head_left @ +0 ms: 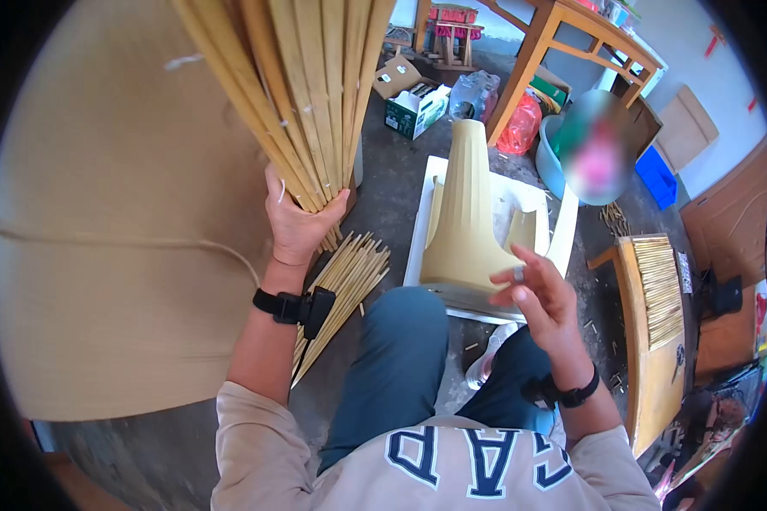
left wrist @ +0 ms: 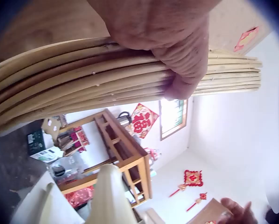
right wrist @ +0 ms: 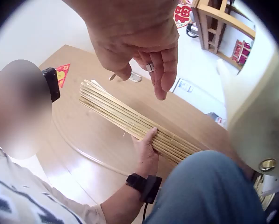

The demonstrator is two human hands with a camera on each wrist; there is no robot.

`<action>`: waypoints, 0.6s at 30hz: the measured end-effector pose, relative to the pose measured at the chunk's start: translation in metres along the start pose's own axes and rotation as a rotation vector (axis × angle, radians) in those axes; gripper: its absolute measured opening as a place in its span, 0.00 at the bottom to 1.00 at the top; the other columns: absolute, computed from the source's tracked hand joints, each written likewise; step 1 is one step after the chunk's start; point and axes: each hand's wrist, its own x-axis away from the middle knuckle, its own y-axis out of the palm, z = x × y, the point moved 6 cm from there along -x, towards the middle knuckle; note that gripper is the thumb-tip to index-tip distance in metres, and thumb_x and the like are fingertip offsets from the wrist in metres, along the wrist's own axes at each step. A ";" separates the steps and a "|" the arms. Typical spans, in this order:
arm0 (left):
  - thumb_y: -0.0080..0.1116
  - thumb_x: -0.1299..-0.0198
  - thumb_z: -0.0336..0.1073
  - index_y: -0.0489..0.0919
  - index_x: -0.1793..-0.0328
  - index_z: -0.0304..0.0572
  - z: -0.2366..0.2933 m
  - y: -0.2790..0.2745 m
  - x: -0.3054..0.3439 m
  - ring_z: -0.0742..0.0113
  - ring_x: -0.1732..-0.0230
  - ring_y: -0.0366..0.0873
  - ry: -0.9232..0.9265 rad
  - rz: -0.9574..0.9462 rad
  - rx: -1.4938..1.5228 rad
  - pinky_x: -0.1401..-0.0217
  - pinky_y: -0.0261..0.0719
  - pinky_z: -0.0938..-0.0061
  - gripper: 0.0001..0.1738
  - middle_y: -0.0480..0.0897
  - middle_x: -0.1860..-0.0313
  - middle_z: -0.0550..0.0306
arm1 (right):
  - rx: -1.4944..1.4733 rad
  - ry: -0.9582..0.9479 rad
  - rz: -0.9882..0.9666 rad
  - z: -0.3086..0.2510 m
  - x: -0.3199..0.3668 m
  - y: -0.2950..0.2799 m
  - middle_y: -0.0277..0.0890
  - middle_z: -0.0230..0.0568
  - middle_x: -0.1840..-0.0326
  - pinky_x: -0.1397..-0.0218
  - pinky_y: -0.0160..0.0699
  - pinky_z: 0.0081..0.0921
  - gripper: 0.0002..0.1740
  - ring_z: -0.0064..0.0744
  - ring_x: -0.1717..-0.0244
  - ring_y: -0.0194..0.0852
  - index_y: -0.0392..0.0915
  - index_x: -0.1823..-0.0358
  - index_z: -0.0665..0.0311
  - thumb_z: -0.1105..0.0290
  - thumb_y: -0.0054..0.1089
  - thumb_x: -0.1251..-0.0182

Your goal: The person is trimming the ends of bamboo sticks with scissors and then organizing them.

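A thick bundle of long pale sticks [head_left: 315, 102] is gripped near its lower end by the left hand [head_left: 302, 223], thumb across the front. In the left wrist view the fingers and thumb of the left hand [left wrist: 172, 42] wrap over the sticks [left wrist: 83, 81]. The right hand [head_left: 541, 302] is raised in front of a cream plastic stool or chair part [head_left: 464, 221], its fingers loosely bent and holding nothing. In the right wrist view the right hand [right wrist: 144, 51] hangs above the bundle [right wrist: 125, 114], apart from it.
More sticks [head_left: 345, 281] lie on the floor beside the left forearm. A large brown panel [head_left: 128, 324] fills the left side. At right stands a wooden bench [head_left: 660, 383] with a row of sticks [head_left: 656, 289]. A box [head_left: 418, 111], bags and a basin [head_left: 550, 157] stand farther back.
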 end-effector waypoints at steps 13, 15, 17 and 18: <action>0.71 0.62 0.28 0.60 0.39 0.34 -0.209 0.062 0.053 0.65 0.55 0.78 -0.260 0.008 -0.061 0.52 0.77 0.73 0.42 0.79 0.55 0.49 | 0.209 0.005 0.625 0.068 0.024 -0.098 0.75 0.41 0.69 0.69 0.73 0.16 0.22 0.22 0.76 0.72 0.64 0.42 0.72 0.67 0.49 0.33; 0.72 0.62 0.29 0.61 0.39 0.34 -0.222 0.056 0.066 0.65 0.55 0.78 -0.333 0.032 -0.090 0.52 0.77 0.72 0.42 0.78 0.54 0.50 | 0.308 -0.022 0.631 0.066 0.026 -0.099 0.75 0.41 0.70 0.71 0.73 0.16 0.23 0.23 0.76 0.72 0.65 0.43 0.72 0.64 0.50 0.34; 0.72 0.63 0.30 0.62 0.40 0.36 -0.201 0.053 0.070 0.63 0.55 0.78 -0.256 -0.031 -0.142 0.52 0.77 0.71 0.42 0.79 0.55 0.49 | 0.365 -0.005 0.622 0.067 0.028 -0.098 0.75 0.40 0.71 0.73 0.71 0.16 0.24 0.23 0.77 0.71 0.65 0.43 0.72 0.62 0.50 0.34; 0.72 0.63 0.30 0.62 0.40 0.36 -0.190 0.042 0.073 0.63 0.55 0.78 -0.280 -0.020 -0.184 0.52 0.77 0.71 0.42 0.79 0.55 0.49 | 0.383 0.002 0.617 0.070 0.030 -0.098 0.74 0.39 0.72 0.73 0.71 0.16 0.24 0.22 0.78 0.71 0.65 0.42 0.72 0.62 0.50 0.34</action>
